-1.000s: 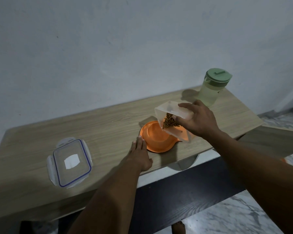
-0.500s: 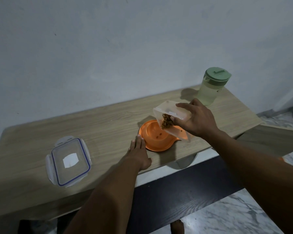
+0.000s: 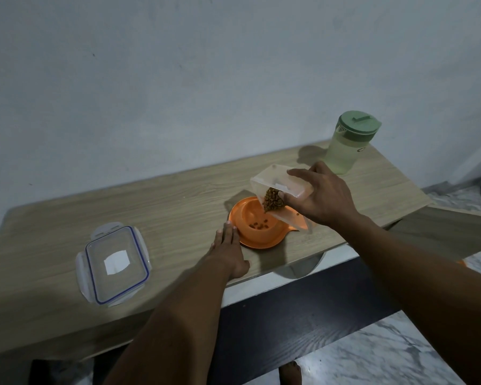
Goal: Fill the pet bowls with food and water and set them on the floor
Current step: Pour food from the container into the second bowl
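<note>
Orange bowl [image 3: 254,237] sits near the front edge of the desk [image 3: 178,207], with a few bits of kibble [image 3: 258,225] in it. My right hand [image 3: 321,197] grips the tub [image 3: 275,179], tilted over the bowl's right side, more kibble heaped at its low end. Left hand [image 3: 228,251] lies flat on the desk, fingers straight, tips at the bowl's left rim. Lid [image 3: 114,262] is well left. Jug [image 3: 347,145] stands at the far right corner.

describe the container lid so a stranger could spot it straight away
Start at the long wooden table and look well to the left of the orange bowl. The lid lies flat there on its own: clear, squarish, with a blue seal line and a white label in the middle.
</note>
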The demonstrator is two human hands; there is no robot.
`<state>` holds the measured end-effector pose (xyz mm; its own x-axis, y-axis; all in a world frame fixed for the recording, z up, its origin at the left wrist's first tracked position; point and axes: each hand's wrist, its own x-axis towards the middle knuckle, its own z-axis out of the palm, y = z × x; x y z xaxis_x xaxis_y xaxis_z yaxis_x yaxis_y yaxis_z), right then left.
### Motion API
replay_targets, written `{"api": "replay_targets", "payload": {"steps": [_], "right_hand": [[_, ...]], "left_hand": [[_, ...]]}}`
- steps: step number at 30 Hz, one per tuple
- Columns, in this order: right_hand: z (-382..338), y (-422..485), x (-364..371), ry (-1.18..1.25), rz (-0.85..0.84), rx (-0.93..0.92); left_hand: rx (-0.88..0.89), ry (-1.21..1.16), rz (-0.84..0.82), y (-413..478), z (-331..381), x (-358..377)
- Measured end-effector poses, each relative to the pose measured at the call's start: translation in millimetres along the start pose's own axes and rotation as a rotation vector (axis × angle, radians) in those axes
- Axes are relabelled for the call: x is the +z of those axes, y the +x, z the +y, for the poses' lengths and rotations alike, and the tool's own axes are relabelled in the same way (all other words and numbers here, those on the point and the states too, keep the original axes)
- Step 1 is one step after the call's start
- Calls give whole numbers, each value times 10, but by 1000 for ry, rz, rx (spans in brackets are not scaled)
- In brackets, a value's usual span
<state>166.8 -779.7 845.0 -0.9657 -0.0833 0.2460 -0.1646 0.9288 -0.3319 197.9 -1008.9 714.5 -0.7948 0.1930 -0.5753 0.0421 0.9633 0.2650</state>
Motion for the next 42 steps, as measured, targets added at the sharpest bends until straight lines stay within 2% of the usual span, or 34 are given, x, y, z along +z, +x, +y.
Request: {"api": "replay_targets", "payload": {"steps": [18, 27, 31, 35, 38, 40, 42], "right_hand": [[-9, 9, 29, -12, 1, -11], [60, -7, -2, 166, 5, 161], [114, -35, -13, 337, 37, 273], [214, -78, -15, 703, 74, 507], [243, -148, -11, 941, 76, 614], [238, -187, 29, 1083, 35, 735], [209, -214, 106, 1223, -34, 827]], "left_hand": [[7, -8, -7, 29, -20, -3], [17, -8, -1, 11, -23, -9], [17, -25, -7, 14, -33, -23], [34, -63, 9, -3, -29, -69], [40, -143, 24, -35, -43, -138], [47, -237, 87, -78, -68, -172], [82, -320, 254, -181, -58, -241]]}}
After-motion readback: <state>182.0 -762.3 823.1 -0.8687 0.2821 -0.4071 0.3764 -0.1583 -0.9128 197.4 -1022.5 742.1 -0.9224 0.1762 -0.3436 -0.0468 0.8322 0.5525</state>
